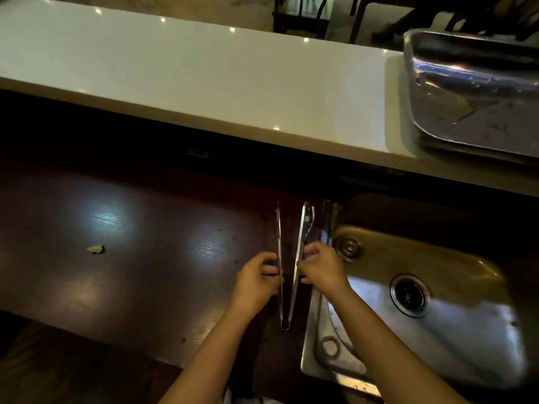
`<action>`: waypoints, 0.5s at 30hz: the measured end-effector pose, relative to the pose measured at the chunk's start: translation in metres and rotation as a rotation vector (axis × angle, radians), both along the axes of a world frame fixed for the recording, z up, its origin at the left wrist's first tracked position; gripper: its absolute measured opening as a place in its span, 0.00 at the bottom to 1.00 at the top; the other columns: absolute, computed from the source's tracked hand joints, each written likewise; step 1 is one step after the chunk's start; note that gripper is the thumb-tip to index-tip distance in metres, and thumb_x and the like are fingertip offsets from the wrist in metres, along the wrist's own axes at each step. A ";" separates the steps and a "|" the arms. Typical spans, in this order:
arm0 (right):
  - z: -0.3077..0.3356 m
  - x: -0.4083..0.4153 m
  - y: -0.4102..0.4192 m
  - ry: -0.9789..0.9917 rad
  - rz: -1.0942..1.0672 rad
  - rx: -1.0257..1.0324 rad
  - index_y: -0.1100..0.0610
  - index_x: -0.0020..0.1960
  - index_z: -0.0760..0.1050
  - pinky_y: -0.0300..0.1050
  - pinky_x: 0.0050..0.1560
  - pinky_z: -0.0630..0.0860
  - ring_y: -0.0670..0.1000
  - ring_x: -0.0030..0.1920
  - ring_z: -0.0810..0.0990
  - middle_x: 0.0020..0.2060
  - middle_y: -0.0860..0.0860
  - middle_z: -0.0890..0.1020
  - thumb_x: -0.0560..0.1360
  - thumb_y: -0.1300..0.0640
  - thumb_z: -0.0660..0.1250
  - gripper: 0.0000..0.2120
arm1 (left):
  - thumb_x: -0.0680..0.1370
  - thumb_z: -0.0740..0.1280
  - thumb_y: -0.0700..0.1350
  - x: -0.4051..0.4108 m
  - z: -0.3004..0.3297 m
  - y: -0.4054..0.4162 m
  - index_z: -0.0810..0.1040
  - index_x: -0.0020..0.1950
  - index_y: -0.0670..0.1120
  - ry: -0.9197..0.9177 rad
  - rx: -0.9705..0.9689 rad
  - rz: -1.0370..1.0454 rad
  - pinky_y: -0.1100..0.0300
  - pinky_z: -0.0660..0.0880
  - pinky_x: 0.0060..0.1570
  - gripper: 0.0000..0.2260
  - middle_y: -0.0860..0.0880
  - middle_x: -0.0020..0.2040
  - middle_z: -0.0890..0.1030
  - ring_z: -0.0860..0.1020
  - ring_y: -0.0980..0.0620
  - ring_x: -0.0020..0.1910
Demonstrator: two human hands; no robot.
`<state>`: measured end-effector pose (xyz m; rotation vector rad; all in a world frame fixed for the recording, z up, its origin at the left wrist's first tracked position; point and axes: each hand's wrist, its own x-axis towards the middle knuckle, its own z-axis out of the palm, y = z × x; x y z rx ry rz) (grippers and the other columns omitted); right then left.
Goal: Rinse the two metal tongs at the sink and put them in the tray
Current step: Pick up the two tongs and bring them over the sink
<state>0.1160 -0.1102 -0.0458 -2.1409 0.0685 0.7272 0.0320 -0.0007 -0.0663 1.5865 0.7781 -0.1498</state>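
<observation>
Metal tongs [288, 266] point away, gripped by left hand [256, 279] and right hand [320, 268]

The desk [131, 258] is dark reddish-brown with fine wood grain under pale glare patches. The tongs [300, 252] are shiny silver. The sink [437, 330] is steel grey, tinged brassy yellow. The ledge [189, 83] is off-white; the tray [472, 112] silver.

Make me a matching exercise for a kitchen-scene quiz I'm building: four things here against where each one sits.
Things:
1. tongs
2. tray
3. drain
4. scrap

Places:
A. far right of the pale upper counter
B. sink floor
C. alone, left on the dark worktop
D. between both hands, beside the sink's left rim

Pairs: 1-D, 2-A, 3-B, 4-C
</observation>
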 end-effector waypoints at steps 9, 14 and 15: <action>0.017 0.033 -0.113 -0.020 -0.179 0.160 0.60 0.47 0.73 0.43 0.31 0.77 0.57 0.38 0.79 0.34 0.56 0.77 0.72 0.69 0.66 0.07 | 0.70 0.69 0.30 0.055 -0.001 -0.091 0.77 0.47 0.53 -0.105 -0.148 -0.113 0.60 0.77 0.32 0.18 0.49 0.38 0.81 0.80 0.53 0.34; -0.015 0.045 -0.169 -0.014 -0.195 0.064 0.56 0.48 0.74 0.44 0.33 0.79 0.53 0.37 0.81 0.35 0.54 0.80 0.72 0.66 0.66 0.08 | 0.71 0.65 0.27 0.072 -0.022 -0.154 0.76 0.45 0.52 -0.046 -0.182 -0.101 0.63 0.78 0.31 0.18 0.48 0.38 0.81 0.81 0.53 0.35; -0.025 0.048 -0.177 -0.010 -0.191 0.042 0.57 0.50 0.75 0.46 0.33 0.80 0.53 0.36 0.81 0.36 0.54 0.80 0.72 0.66 0.67 0.09 | 0.70 0.65 0.27 0.074 -0.029 -0.164 0.76 0.46 0.51 -0.027 -0.189 -0.098 0.64 0.78 0.30 0.18 0.48 0.38 0.81 0.81 0.53 0.35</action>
